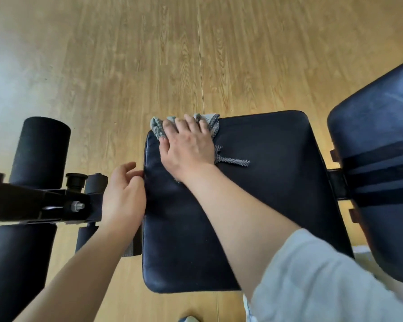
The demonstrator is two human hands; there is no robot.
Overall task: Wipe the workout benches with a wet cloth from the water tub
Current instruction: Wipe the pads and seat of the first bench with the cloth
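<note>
Wipe in progress on one bench. Right hand (186, 145) lies flat on the grey cloth (157, 127), fingers straight and a little spread, palm pressing it onto the black seat pad (265, 187) at the far corner on the roller side. It is pressing, not gripping. The cloth bunches out past the fingertips at the pad's far edge, and a twisted tail of it trails from under the heel of the hand toward the middle of the seat. Left hand (123, 194) is open, its fingers loosely bent and touching the seat's side edge. It holds nothing, and we judge it is only steadying. A pale sleeve (312, 275) covers the right upper arm. The back pad (382, 126) sits beside the seat, apart from the cloth, and the foam rollers (41, 147) on the black frame (33, 203) lie beyond the left hand. The wood floor (126, 66) shows beneath. The water tub is not in view. We judge the seat is partly done, with the cloth working one corner. The surface shows a faint sheen, but we cannot tell wet from dry, nor how much has been covered. Left to do, as we judge it: the rest of this seat, the back pad, perhaps the rollers, and any other benches, none of which show here.
</note>
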